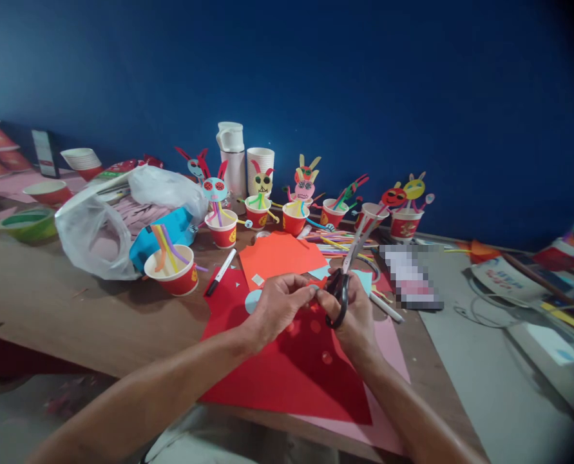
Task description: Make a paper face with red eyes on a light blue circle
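Above a red paper sheet (287,380), both hands meet at their fingertips. My left hand (279,306) is closed in a pinch, and whatever lies between thumb and finger is too small to make out. My right hand (354,319) holds black-handled scissors (347,264), blades pointing up and away from me; its thumb and finger also press together near the left fingertips. A light blue paper circle (253,301) lies left of my left hand. Small red round pieces (326,357) rest on the red sheet. Beyond the hands is an orange paper sheet (287,254) with a jagged edge.
Several paper cups with pipe-cleaner figures, such as a blue-faced one (215,189), line the back. A cup with pipe cleaners (173,274), a plastic bag (93,232) and a marker (220,272) stand or lie left. A blurred phone-like object (410,277) and cables are right.
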A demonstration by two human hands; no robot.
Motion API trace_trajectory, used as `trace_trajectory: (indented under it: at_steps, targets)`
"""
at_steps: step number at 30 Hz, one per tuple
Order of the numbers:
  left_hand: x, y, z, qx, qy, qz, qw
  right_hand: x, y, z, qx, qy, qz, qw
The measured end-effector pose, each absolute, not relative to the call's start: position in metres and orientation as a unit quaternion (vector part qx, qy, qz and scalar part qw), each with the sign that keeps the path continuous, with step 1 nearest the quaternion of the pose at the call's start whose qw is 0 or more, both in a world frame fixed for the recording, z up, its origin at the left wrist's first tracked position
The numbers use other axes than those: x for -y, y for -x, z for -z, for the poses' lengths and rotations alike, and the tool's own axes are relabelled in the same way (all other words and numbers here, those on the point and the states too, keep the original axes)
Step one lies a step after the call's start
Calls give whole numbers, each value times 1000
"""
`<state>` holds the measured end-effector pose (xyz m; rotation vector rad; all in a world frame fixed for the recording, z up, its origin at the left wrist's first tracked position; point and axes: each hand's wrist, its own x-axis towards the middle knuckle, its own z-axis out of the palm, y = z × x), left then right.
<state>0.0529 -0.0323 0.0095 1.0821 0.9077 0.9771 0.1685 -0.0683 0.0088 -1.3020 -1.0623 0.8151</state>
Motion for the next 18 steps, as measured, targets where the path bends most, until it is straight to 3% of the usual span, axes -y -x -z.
trace_trajectory:
  at_steps: [6, 18]
  targets:
    - [24, -45, -17, -389, -462, -454, 656, 66, -176, 0, 495, 515, -388, 583]
    - [8, -29, -28, -356, -395, -503, 681, 73, -173, 6, 624, 504, -436, 407]
